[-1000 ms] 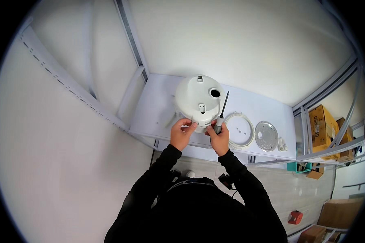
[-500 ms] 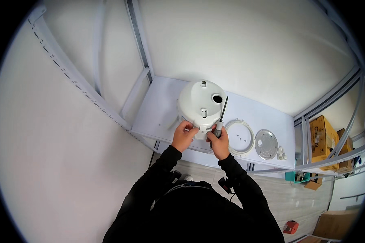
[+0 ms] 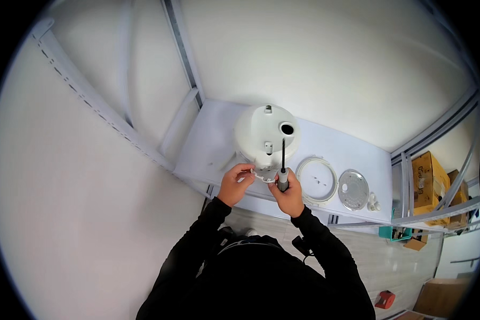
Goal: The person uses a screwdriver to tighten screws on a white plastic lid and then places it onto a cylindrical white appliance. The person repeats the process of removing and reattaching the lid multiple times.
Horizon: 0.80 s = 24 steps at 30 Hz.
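White piece (image 3: pixel 265 175), in front of domed housing (image 3: pixel 255 133), is pinched by left grip (image 3: pixel 235 184) and, alongside a screwdriver (image 3: pixel 283 181), right grip (image 3: pixel 290 196).

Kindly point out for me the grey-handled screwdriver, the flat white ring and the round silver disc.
Grey-handled screwdriver (image 3: pixel 283 174): head view, on the upper handle.
Flat white ring (image 3: pixel 318 201): head view, on the near rim.
Round silver disc (image 3: pixel 356 190): head view, on its face.

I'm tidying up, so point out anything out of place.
Some small dark pieces lie scattered within the white ring on the tabletop, so they look stray. A red object sits by itself on the floor. No spill or damage shows.
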Available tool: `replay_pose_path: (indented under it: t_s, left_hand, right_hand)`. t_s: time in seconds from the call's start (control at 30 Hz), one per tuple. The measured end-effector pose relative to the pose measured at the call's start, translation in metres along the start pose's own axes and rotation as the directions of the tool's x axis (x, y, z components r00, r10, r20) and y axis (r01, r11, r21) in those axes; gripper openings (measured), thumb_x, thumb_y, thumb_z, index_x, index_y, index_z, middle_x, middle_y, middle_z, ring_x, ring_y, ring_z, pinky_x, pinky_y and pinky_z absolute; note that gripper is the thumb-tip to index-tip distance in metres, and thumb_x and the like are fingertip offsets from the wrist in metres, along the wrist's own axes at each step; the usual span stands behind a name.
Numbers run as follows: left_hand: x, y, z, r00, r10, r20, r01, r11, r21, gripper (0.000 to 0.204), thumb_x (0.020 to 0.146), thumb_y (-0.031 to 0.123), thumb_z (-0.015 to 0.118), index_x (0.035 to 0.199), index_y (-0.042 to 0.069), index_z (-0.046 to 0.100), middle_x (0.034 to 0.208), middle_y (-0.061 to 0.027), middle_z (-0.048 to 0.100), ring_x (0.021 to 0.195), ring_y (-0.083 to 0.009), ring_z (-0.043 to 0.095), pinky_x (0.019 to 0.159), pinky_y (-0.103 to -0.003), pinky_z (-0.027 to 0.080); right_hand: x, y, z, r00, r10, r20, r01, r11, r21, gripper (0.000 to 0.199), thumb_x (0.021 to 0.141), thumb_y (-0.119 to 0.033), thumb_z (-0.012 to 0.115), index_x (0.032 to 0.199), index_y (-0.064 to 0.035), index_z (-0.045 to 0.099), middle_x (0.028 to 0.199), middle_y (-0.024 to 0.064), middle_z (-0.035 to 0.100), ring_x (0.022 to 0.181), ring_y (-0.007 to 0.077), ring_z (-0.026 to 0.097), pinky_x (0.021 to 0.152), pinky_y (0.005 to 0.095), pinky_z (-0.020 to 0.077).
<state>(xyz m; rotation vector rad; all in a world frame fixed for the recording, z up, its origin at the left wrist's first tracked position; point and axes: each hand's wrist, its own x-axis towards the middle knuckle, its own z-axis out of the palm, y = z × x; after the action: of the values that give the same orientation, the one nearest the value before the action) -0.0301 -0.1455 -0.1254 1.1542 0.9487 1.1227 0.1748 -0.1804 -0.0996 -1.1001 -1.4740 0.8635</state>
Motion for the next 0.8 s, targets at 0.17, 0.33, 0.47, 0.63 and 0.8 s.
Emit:
replay_pose_path:
  t_s: [0.17, 0.33, 0.47, 0.63, 0.8]
  left_hand:
    - [-0.017, 0.015, -0.037, 0.995, 0.098, 0.004, -0.099, 0.995, 0.033, 0.046, 0.092, 0.005, 0.067, 0.136, 0.001, 0.058, 0.126, -0.0064, 0.065, 0.107, -0.0168, 0.064, 0.090, -0.030, 0.054]
    - [-0.038, 0.031, -0.083, 0.999, -0.011, -0.038, 0.013, 0.998, 0.060, 0.052, 0.088, 0.004, 0.073, 0.137, -0.002, 0.057, 0.129, -0.0101, 0.063, 0.109, -0.0165, 0.064, 0.089, -0.029, 0.055]
    - [-0.042, 0.033, -0.111, 0.988, -0.117, -0.103, 0.129, 0.985, 0.115, 0.050, 0.084, 0.001, 0.076, 0.130, -0.005, 0.058, 0.119, -0.0142, 0.066, 0.098, -0.0169, 0.068, 0.085, -0.029, 0.056]
    - [-0.023, -0.001, -0.139, 0.943, -0.208, -0.259, 0.222, 0.975, 0.028, 0.039, 0.082, 0.000, 0.076, 0.118, -0.004, 0.061, 0.105, -0.0119, 0.069, 0.089, -0.0177, 0.070, 0.082, -0.030, 0.058]
    - [0.003, -0.045, -0.166, 0.902, -0.091, -0.421, 0.162, 0.978, 0.135, 0.034, 0.080, 0.002, 0.075, 0.112, -0.001, 0.064, 0.101, -0.0116, 0.070, 0.092, -0.0201, 0.070, 0.082, -0.033, 0.058]
  right_hand:
    - [0.016, -0.018, 0.028, 0.945, -0.291, 0.150, 0.315, 0.933, -0.173, 0.026, 0.077, 0.000, 0.075, 0.101, -0.0002, 0.064, 0.103, 0.0159, 0.062, 0.094, 0.0361, 0.060, 0.082, 0.0408, 0.0496]
    - [0.029, -0.018, 0.065, 0.894, -0.327, 0.305, 0.399, 0.891, -0.214, 0.037, 0.066, 0.001, 0.075, 0.101, -0.0029, 0.065, 0.102, 0.0124, 0.063, 0.096, 0.0371, 0.058, 0.080, 0.0438, 0.0497]
    - [0.042, -0.012, 0.089, 0.860, -0.348, 0.373, 0.447, 0.865, -0.225, 0.037, 0.065, 0.002, 0.075, 0.101, -0.0042, 0.066, 0.103, 0.0112, 0.063, 0.098, 0.0355, 0.058, 0.082, 0.0426, 0.0496]
    - [0.059, -0.009, 0.114, 0.843, -0.302, 0.445, 0.421, 0.885, -0.197, 0.037, 0.066, 0.003, 0.073, 0.101, -0.0035, 0.066, 0.106, 0.0119, 0.063, 0.101, 0.0363, 0.058, 0.084, 0.0431, 0.0505]
    - [0.066, -0.007, 0.120, 0.890, -0.227, 0.396, 0.333, 0.917, -0.220, 0.035, 0.068, 0.004, 0.071, 0.102, -0.0017, 0.065, 0.109, 0.0135, 0.063, 0.105, 0.0379, 0.058, 0.086, 0.0420, 0.0512]
